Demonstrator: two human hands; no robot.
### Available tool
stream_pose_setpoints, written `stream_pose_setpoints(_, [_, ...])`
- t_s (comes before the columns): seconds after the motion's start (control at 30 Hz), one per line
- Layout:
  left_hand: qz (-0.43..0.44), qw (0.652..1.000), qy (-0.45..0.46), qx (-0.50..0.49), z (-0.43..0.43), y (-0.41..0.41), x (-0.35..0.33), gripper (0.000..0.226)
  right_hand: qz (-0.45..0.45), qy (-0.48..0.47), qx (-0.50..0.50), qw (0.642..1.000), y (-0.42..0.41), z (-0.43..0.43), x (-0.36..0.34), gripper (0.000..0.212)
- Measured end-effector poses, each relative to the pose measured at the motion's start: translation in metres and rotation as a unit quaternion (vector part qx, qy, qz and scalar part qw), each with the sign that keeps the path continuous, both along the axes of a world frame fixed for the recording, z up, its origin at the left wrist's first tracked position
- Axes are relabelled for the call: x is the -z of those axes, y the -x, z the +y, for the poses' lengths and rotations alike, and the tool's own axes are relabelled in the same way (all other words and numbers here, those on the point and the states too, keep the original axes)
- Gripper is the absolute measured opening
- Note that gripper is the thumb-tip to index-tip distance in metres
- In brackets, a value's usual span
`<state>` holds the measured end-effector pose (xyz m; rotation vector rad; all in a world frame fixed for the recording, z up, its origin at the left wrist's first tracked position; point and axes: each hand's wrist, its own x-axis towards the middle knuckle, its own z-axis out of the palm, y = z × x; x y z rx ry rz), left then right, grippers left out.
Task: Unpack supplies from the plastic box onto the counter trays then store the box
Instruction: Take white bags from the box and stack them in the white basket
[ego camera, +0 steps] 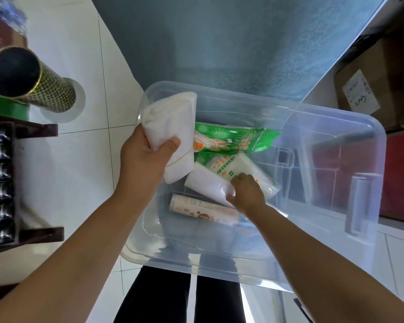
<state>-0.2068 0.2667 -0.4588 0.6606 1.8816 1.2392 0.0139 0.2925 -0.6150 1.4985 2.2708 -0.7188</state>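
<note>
Left hand (147,155) grips a white packet (170,127) — right hand (247,192) clasps another white pack (208,185), its label seemingly "一次性".

L hand (147,155) holds a white pack (170,120) over the clear plastic box (336,206). R hand (247,193) grabs another white pack (208,187) inside, near green packs (231,141).
</note>
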Motion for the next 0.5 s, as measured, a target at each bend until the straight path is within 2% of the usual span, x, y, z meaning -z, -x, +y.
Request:
stream_pose_setpoints(0.07, [0.0, 1.0, -0.005, -0.001, -0.003, 0.001, -0.005, 0.035, -0.001, 0.008, -0.002, 1.0, 0.0, -0.006, -0.007, 0.03])
stream_pose_setpoints(0.23, [0.003, 1.0, -0.009, -0.002, -0.007, 0.01, -0.027, 0.031, -0.002, -0.003, 0.065, 0.998, -0.008, -0.019, -0.052, 0.028])
stream_pose_setpoints(0.33, [-0.01, 1.0, -0.022, -0.003, -0.007, 0.015, -0.05, 0.029, 0.045, -0.028, 0.109, 0.993, -0.016, -0.02, -0.094, 0.021])
stream_pose_setpoints(0.5, [-0.029, 0.998, -0.053, 0.014, -0.004, 0.014, -0.104, 0.022, 0.149, -0.056, 0.227, 0.961, -0.02, -0.02, -0.189, 0.035])
